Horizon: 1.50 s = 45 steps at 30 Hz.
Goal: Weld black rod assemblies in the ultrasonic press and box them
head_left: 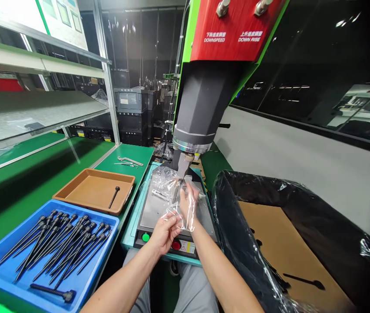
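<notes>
- Nearest, my grey trousers [198, 291], soft cloth w/ folds.
- My L hand [166, 230]: thumb & fingertips are closed in a small pinch, grasping the edge of the clear plastic film [189, 213], thin, shiny & wrinkled.
- Film is between my hands, above the smooth grey metal plate [152, 213], under the machine's tip [183, 165].
- My R hand [189, 200] is higher, fingers bent near this tip, partly behind film; I cannot tell if they are clenched or what exactly they hold.
- Plate's front has round green button [145, 237] & red button [176, 245].
- On L, blue plastic tray [89, 287] w/ many long black rods [71, 243], thick ribbed heads.
- On R, glossy black liner [233, 221] around flat brown cardboard [269, 226].
- Behind blue tray, brown tray [90, 193] w/ one black rod [113, 197].
- Farther, metal wrench [130, 161] on green surface.
- Back: stacked grey plastic crates [131, 101].
</notes>
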Available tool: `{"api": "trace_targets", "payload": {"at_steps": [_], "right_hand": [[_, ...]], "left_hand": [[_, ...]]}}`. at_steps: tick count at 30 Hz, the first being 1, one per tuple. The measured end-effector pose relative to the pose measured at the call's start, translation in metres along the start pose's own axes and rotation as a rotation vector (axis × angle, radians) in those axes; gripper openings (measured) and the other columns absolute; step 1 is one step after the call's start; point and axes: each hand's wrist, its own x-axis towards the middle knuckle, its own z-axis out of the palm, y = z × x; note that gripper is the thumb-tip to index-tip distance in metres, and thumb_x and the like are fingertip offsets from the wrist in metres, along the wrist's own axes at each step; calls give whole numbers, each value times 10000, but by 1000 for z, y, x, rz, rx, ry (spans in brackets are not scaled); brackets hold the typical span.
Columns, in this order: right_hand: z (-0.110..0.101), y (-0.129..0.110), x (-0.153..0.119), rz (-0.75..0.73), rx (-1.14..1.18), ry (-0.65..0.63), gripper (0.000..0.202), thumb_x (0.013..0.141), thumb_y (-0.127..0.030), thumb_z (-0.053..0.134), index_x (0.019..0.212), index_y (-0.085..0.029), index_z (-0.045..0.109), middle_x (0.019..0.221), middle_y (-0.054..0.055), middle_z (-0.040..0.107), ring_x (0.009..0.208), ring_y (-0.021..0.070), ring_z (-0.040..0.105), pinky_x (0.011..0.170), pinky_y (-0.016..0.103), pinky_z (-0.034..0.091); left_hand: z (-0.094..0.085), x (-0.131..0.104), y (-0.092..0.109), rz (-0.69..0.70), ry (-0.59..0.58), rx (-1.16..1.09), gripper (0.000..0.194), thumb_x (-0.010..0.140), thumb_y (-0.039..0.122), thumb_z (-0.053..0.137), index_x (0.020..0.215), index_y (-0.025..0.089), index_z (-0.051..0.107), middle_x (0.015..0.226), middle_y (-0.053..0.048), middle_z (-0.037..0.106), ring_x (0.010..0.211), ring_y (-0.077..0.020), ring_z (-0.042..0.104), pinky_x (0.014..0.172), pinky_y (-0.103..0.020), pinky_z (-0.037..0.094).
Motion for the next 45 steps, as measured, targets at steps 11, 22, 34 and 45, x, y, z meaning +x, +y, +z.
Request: {"api": "trace_targets", "payload": {"at_steps": [11, 22, 34, 45], "right_hand": [[11, 5, 58, 126, 3, -61, 394, 776, -433, 555, 1011, -141, 676, 1062, 148, 617, 1062, 311, 523, 967, 461, 379], [-50, 11, -22, 392, 298, -292, 558, 715, -645, 638, 950, -139, 651, 816, 91, 667, 647, 194, 581, 553, 301, 452], [-131, -58, -108, 491, 687, -661, 348, 690, -359, 841, 939, -199, 659, 847, 26, 641, 771, 158, 575, 678, 268, 443], [-79, -70, -86, 708, 921, -307, 392, 638, -381, 866, 892, -184, 641, 810, 26, 661, 578, 94, 526, 513, 214, 433]], "left_hand": [[10, 13, 19, 74, -6, 53, 546, 732, 191, 779, 1224, 162, 544, 1033, -99, 716, 709, -131, 703, 552, -171, 549], [3, 21, 23, 195, 32, 160, 943, 711, 245, 811, 1480, 244, 265, 976, -80, 716, 708, -126, 692, 574, -171, 529], [-47, -21, -19, -153, 233, 425, 406, 662, 338, 830, 924, 101, 630, 929, -148, 722, 724, -161, 689, 648, -238, 533], [-37, -74, 19, -106, -162, 651, 549, 652, 502, 808, 991, 89, 681, 940, -133, 711, 664, -152, 685, 624, -255, 550]]}}
